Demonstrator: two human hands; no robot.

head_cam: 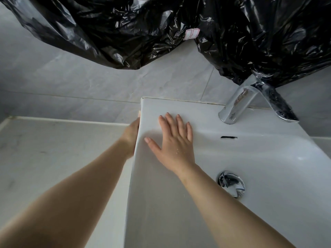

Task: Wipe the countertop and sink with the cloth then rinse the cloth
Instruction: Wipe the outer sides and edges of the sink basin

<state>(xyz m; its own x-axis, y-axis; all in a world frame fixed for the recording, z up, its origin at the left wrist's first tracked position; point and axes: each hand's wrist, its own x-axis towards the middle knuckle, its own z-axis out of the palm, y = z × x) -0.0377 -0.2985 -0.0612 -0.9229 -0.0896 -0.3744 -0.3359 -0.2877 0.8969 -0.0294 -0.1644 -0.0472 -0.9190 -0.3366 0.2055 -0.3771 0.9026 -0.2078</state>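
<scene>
Pale grey marbled desk (53, 149) runs along the tiled wall, with a white caulk line at the back edge. A few faint dark marks show on its surface. A white rectangular sink (161, 203) sits directly on the desk, its back edge against the wall, its left wall rising above the desk top. On the sink's rear ledge stands a chrome tap (238, 102), angled over the basin; a slot-shaped overflow (228, 137) lies below it. A chrome drain plug (231, 183) sits in the basin floor. Right hand (172, 144) lies flat on the sink's left rim, fingers (179, 122) spread. Left hand (131, 135) sits against the sink's outer left wall, above the desk, partly hidden.
</scene>
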